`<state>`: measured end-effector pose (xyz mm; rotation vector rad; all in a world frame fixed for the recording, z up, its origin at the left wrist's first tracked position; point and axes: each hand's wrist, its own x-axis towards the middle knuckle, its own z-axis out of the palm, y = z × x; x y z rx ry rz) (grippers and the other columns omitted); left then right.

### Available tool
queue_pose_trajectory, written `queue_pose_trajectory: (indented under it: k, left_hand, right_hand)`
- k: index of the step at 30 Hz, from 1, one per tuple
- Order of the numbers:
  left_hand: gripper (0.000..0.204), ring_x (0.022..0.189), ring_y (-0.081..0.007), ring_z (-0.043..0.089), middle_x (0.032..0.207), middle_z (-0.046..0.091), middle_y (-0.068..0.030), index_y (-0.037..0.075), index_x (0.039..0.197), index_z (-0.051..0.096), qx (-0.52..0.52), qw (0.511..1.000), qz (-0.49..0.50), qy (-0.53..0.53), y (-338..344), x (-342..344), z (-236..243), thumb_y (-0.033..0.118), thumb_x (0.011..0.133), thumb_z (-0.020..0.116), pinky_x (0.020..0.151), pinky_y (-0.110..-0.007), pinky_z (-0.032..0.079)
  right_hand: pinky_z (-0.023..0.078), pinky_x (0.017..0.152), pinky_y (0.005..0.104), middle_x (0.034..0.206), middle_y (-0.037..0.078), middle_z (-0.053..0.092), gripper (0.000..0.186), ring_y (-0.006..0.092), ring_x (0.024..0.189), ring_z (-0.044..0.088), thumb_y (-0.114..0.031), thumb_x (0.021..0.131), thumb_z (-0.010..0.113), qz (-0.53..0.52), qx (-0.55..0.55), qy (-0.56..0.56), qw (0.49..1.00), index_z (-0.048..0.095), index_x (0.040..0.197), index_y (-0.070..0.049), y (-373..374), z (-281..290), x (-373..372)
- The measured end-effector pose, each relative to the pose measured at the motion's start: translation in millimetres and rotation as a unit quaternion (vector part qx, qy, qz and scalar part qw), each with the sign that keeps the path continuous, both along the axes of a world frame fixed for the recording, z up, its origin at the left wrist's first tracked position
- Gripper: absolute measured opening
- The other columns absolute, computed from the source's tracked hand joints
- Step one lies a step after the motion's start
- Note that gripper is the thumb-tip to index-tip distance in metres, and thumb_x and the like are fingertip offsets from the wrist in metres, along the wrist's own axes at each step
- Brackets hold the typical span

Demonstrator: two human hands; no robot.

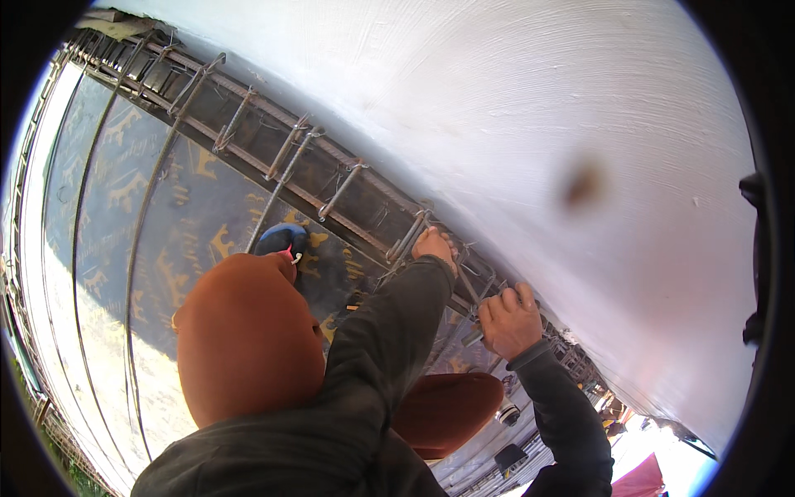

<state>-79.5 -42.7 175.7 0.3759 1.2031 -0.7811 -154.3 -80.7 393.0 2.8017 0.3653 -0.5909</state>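
A long rebar cage [248, 149] of ribbed bars and square stirrups [286, 157] runs diagonally beside a white wall. At the cage, my left hand [435, 247] is closed, its fingers curled at the bar nearest the wall, next to a stirrup; what lies inside them is hidden. Lower right along the same cage, my right hand [511, 321] is closed round a tool whose short grey metal end [472, 338] sticks out below the fingers. The rest of that tool is hidden by the hand. Thin tie wires [422, 211] show at some bar crossings.
The white wall [497, 108] rises right along the cage. Dark printed formwork panels [199, 199] lie to the left, crossed by single rebars [141, 240]. My knees [248, 340] and a blue-black shoe [281, 238] are over the panels. A dark flat object [509, 457] lies at lower right.
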Motion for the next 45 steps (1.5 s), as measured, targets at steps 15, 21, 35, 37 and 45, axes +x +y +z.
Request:
queue_pose_trajectory:
  k: [15, 21, 35, 37, 45]
  left_hand:
    - [0.017, 0.057, -0.0194, 0.049, 0.073, 0.055, -0.0034, 0.015, 0.091, 0.053, -0.245, 0.969, 0.022, -0.012, -3.6, -35.0, -25.2, 0.027, 0.099, 0.045, 0.049, -0.036, 0.036]
    - [0.033, 0.064, -0.0239, 0.051, 0.078, 0.057, -0.0076, 0.01, 0.09, 0.058, -0.158, 0.984, 0.005, 0.08, -21.0, -37.5, -68.6, 0.04, 0.098, 0.047, 0.057, -0.041, 0.039]
    - [0.04, 0.056, -0.0186, 0.045, 0.066, 0.053, -0.005, 0.007, 0.075, 0.054, -0.076, 0.991, 0.01, 0.109, -9.5, -33.1, -1.6, 0.038, 0.099, 0.049, 0.05, -0.035, 0.036]
    - [0.035, 0.057, -0.0194, 0.047, 0.067, 0.054, -0.0047, 0.006, 0.077, 0.055, -0.129, 0.987, 0.044, 0.091, -4.7, -39.3, -20.6, 0.034, 0.098, 0.051, 0.05, -0.035, 0.036]
    - [0.025, 0.054, -0.0208, 0.045, 0.069, 0.053, -0.0043, 0.006, 0.086, 0.054, -0.111, 0.986, -0.002, 0.123, -19.4, -35.8, -37.1, 0.026, 0.098, 0.046, 0.05, -0.034, 0.035]
  right_hand:
    - [0.046, 0.068, 0.0353, 0.08, 0.012, 0.065, 0.069, 0.0221, 0.073, 0.061, -0.058, 0.079, 0.075, -0.649, 0.265, -0.195, 0.686, 0.067, 0.1, 0.007, 54.3, -31.7, -27.4]
    - [0.044, 0.069, 0.0465, 0.07, 0.012, 0.058, 0.057, 0.0351, 0.067, 0.059, -0.06, 0.083, 0.065, -0.437, 0.096, -0.163, 0.879, 0.065, 0.084, -0.003, 41.6, -1.0, -6.1]
    - [0.048, 0.072, 0.0496, 0.074, 0.022, 0.061, 0.063, 0.0351, 0.069, 0.059, -0.058, 0.093, 0.054, -0.818, 0.237, -0.168, 0.497, 0.069, 0.086, 0.003, 17.1, -33.2, -38.4]
    - [0.045, 0.086, 0.0517, 0.097, 0.022, 0.064, 0.055, 0.0357, 0.087, 0.06, -0.052, 0.086, 0.064, -0.736, 0.198, -0.164, 0.626, 0.068, 0.102, 0.0, 24.0, -19.0, -35.1]
    - [0.028, 0.111, 0.0588, 0.104, 0.01, 0.06, 0.062, 0.0281, 0.104, 0.056, -0.026, 0.065, 0.077, -0.04, -0.036, -0.02, 0.998, 0.061, 0.12, -0.002, 19.2, 7.9, -18.3]
